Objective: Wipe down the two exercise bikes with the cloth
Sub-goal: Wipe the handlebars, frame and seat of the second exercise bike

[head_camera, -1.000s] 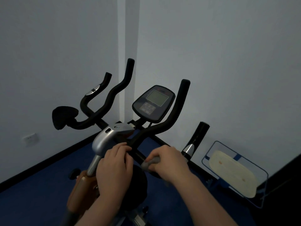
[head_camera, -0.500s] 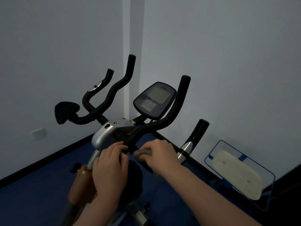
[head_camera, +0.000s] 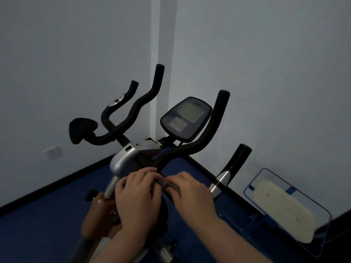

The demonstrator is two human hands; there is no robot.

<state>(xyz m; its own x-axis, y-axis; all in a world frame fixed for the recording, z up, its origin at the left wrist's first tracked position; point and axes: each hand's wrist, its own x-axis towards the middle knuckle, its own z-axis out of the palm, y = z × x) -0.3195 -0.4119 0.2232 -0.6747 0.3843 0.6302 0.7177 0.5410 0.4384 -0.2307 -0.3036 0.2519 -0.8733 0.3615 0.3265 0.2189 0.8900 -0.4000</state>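
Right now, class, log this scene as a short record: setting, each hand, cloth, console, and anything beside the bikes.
setting: room corner, blue floor
left hand: curled over the handlebar stem
right hand: grips the grey cloth against the handlebar
console: screen blank, between the handlebar horns
second bike: behind, untouched
beside: cream pad in a blue frame, at right

Handlebar and console block reach ahead; silver stem housing crowds left; open floor left; plastic tray against right wall.
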